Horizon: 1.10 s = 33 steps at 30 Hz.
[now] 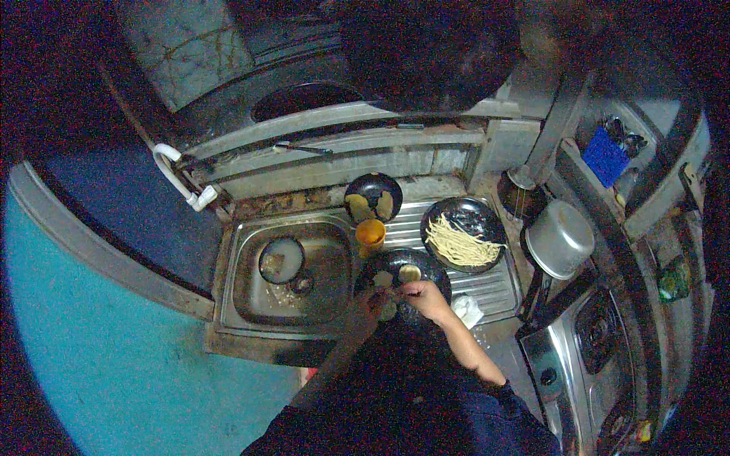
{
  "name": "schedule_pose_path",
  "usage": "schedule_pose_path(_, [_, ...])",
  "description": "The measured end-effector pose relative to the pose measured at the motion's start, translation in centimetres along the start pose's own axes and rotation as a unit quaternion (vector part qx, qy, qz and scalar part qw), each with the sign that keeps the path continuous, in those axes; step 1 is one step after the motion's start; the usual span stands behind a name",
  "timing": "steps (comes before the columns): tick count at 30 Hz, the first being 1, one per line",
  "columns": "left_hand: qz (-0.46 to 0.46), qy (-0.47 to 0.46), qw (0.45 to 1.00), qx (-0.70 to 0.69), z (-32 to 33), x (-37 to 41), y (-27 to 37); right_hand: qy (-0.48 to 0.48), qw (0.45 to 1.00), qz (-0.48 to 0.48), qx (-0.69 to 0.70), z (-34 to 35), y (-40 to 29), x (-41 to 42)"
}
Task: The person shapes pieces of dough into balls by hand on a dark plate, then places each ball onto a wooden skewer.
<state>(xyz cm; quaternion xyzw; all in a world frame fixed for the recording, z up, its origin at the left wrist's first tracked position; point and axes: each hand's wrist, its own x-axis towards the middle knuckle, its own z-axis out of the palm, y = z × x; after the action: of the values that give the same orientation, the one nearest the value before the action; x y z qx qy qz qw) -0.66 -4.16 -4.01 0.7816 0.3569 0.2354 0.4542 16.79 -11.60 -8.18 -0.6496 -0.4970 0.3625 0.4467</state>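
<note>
Both hands are over a large black plate (pixel 365 269) on the near left part of the drainboard. My right hand (pixel 423 297) has its fingers bent together at the plate's middle, close to a pale round piece of food (pixel 409 273). My left hand (pixel 373 305) meets it from the left, in shadow; what lies between the fingertips is too small to tell. Another pale round piece (pixel 382 279) is on the plate. An orange cup (pixel 370 232) stands just behind it. Farther back, a black bowl (pixel 373 185) has two flat brownish pieces in it. Pale strips of food (pixel 462 242) lie on a black plate (pixel 465 208) at the right.
The steel sink (pixel 325 251) at the left contains a bowl of cloudy liquid (pixel 282 260) and food bits. A white faucet (pixel 201 198) is behind it. Crumpled white paper (pixel 467 310) lies at the drainboard's near edge. An aluminium pot (pixel 562 239) and a gas stove (pixel 596 330) are at the right.
</note>
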Motion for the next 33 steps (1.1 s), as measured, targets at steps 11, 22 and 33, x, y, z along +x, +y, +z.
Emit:
schedule_pose_path(11, [0.004, -0.046, 0.981, -0.186, 0.6, -0.7, -0.5, -0.066, 0.997, -0.025, 0.040, 0.2, 1.4, 0.2])
schedule_pose_path(22, [-0.057, 0.012, 0.980, -0.192, 1.0, -1.3, -1.7, -0.091, 0.993, -0.031, 0.065, 0.1, -1.1, -0.5])
schedule_pose_path(33, [-0.048, -0.052, 0.962, -0.265, 0.6, -0.4, -0.9, -0.074, 0.996, -0.044, 0.031, -0.3, -3.8, -1.4])
